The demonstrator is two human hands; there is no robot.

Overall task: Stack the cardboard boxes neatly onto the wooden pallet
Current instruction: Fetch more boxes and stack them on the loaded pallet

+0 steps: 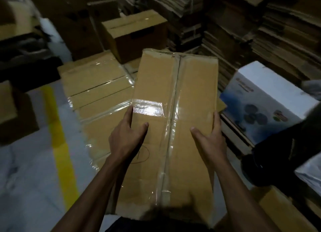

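I hold a long brown cardboard box (pixel 175 110) sealed with clear tape, lifted in front of me with its long axis pointing away. My left hand (pixel 127 134) grips its left edge, thumb on top and fingers down the side. On the opposite edge my right hand (pixel 208 136) holds it the same way. Below and to the left lies a row of taped boxes (pixel 97 85) stacked flat. The pallet's wooden slats (pixel 232 136) show at the right, under the boxes.
A taller brown box (pixel 135 35) stands behind the row. A white printed box (pixel 264 103) sits at the right. Piles of flattened cardboard (pixel 260 32) fill the back and right. A yellow floor line (pixel 57 136) runs along the left on grey floor.
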